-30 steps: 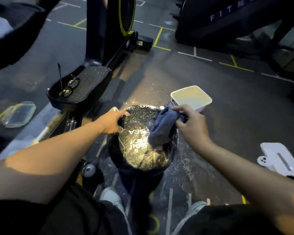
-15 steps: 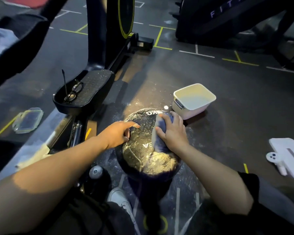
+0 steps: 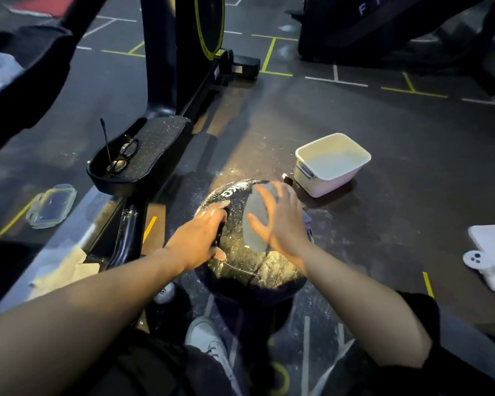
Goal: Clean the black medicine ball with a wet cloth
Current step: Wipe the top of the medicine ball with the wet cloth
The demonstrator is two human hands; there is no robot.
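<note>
From the head camera, the round black medicine ball (image 3: 240, 267), glossy and speckled with white dust and droplets, sits on the dark rubber gym floor (image 3: 397, 167) just in front of the person's knees. The left hand (image 3: 196, 238) rests on the ball's left side with fingers stretched along the surface, its grip released, steadying rather than clasping. The right hand (image 3: 280, 224) lies flat with spread fingers on the blue-grey wet cloth (image 3: 256, 221), pressing it against the upper right of the ball; the fingers are straight, so that grip is released too.

Just beyond the ball to the right stands a white rectangular plastic tub (image 3: 330, 164) with a metal side handle. To the left, a black textured pedal of an exercise machine (image 3: 143, 152) carries a pair of dark-rimmed glasses (image 3: 122, 157). Further left on the floor lies a clear container lid with a green-edged rim (image 3: 52, 205). At the right edge lies a white plastic device (image 3: 489, 252). A white shoe (image 3: 209, 335) shows below the ball.
</note>
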